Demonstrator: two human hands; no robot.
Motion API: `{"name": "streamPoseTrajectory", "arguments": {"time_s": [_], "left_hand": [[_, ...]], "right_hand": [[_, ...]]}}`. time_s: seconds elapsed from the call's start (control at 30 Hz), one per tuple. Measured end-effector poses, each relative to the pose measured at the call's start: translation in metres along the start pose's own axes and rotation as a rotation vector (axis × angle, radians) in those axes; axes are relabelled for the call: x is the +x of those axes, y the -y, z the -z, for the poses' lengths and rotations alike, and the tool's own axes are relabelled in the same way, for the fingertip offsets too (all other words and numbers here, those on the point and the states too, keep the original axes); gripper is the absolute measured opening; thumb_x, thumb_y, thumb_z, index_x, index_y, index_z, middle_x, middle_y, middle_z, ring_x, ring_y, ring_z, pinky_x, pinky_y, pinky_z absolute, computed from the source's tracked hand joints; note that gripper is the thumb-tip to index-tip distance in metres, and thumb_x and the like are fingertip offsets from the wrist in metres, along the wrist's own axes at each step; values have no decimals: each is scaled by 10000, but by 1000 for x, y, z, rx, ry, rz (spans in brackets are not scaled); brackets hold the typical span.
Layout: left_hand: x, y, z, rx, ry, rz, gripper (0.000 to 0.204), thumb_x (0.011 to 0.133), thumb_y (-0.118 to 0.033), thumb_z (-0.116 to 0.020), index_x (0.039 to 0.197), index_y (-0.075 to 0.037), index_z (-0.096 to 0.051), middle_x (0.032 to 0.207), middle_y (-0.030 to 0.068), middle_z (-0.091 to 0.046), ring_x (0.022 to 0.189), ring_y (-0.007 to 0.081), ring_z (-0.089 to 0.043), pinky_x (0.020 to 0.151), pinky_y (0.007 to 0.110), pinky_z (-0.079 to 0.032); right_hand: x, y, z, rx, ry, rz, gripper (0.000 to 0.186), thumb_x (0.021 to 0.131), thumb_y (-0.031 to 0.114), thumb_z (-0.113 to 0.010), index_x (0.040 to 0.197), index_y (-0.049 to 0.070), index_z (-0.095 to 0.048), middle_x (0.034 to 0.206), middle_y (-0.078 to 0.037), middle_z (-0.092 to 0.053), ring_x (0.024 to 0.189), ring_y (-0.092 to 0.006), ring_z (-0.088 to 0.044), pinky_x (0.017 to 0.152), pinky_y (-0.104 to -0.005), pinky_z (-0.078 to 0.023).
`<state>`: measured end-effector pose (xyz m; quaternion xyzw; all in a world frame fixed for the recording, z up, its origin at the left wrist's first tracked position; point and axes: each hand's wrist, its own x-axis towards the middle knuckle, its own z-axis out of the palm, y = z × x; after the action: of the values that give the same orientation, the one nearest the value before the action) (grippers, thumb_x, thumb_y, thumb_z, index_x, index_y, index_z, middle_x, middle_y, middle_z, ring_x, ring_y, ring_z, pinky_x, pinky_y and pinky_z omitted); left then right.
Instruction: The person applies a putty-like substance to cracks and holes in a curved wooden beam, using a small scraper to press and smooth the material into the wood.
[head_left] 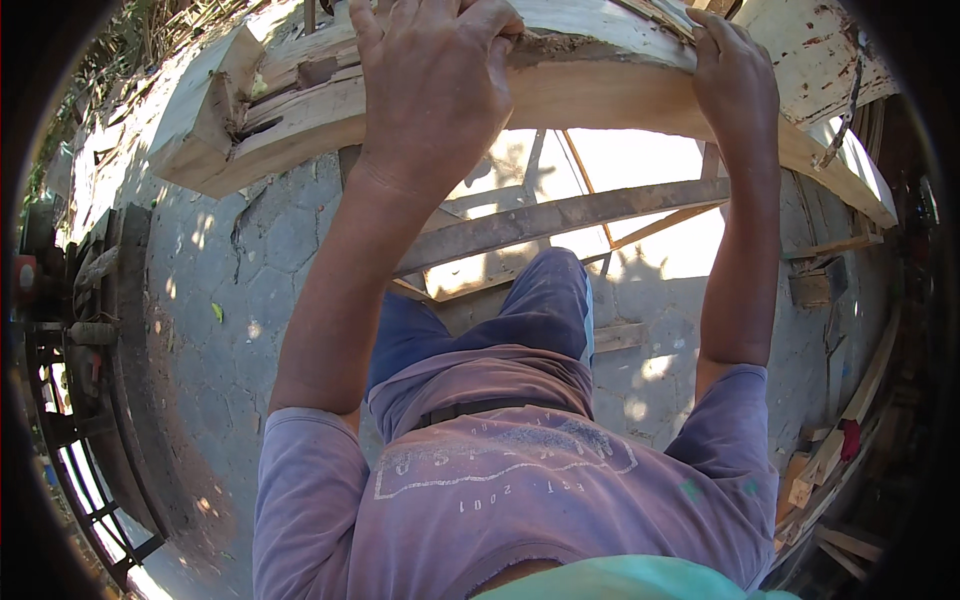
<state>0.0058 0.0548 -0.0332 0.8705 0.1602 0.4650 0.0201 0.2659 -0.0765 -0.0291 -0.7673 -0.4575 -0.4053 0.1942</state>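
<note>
A thick pale wooden beam point(600, 97) runs across the top of the head view, its squared, notched end at the left. My left hand point(435, 85) is closed over its upper side, left of the middle; the fingertips are partly cut off by the picture's edge. Bark-like rough wood shows beside the left thumb. Further right, my right hand point(738, 80) bends over the same beam, fingers curled on its top face near some thin wood strips point(645, 12). The palm's contact there is hidden.
Below the beam stands a wooden frame with a grey crossbar point(560, 217), in front of my legs. A pale, stained board point(815, 60) lies at the upper right. Timber offcuts point(815, 470) pile along the right. Dark metal framework point(100, 400) stands at the left on grey paving point(270, 260).
</note>
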Motion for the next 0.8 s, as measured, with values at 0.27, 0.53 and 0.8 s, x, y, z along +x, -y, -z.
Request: {"name": "streamPoseTrajectory", "arguments": {"time_s": [0.27,0.53,0.8], "left_hand": [[-2,3,-5,-33,-11,36,195,834,-35,-729,1011,-43,-647,973,144,-620,1020,353,-598,988,498,-396],[-1,1,-5,42,-34,32,163,814,-28,-740,932,-50,-629,929,141,-626,984,358,-617,1048,526,-363],[0,6,-5,24,-19,120,119,800,-53,-764,796,-52,-645,862,128,-633,912,342,-643,1069,523,-369]], "right_hand": [[10,-42,-20,49,180,-138,307,1036,269,-565,1290,171,-708,1180,-176,-729,1083,-370,-689,947,-446,-525],[7,-71,-33,97,100,-194,347,1032,287,-587,1309,114,-702,1196,-216,-710,1123,-367,-681,966,-431,-520],[-14,23,38,470,-197,-200,296,916,8,-613,1189,31,-724,983,-165,-636,934,-355,-657,798,-439,-520]]}}
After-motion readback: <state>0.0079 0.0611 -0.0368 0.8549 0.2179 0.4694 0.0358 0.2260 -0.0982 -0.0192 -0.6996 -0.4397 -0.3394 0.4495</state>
